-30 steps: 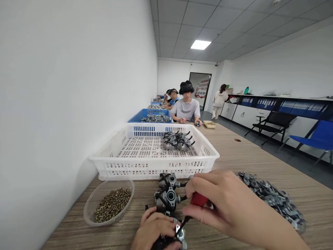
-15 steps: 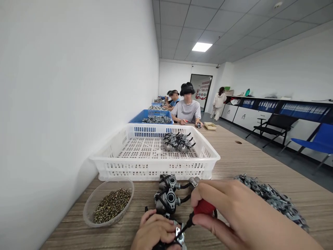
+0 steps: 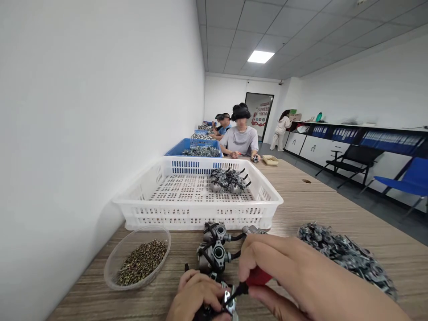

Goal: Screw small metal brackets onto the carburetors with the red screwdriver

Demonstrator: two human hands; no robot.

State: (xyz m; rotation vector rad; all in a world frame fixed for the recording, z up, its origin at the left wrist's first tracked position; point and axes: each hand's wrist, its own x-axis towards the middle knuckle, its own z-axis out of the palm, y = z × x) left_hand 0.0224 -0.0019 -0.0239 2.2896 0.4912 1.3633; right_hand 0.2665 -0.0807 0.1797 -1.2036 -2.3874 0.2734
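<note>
Red-handled screwdriver [image 3: 260, 277] pinched in the fingers of my right hand [image 3: 281, 267], I angle its slender dark shaft down to the silvery metal part [image 3: 233, 312] clasped in my left hand [image 3: 197, 294] just above the wood-grained table [image 3: 301, 205]. Rounded castings [image 3: 204, 258] with black hoses stand just beyond, before a white perforated crate [image 3: 197, 203]; small brassy pieces [image 3: 143, 263] fill a clear, round tub [image 3: 113, 263].

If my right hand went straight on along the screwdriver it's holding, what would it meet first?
Probably the metal part held in your left hand; the red-handled screwdriver slants down and left toward it, though whether the tip touches is unclear.
</note>
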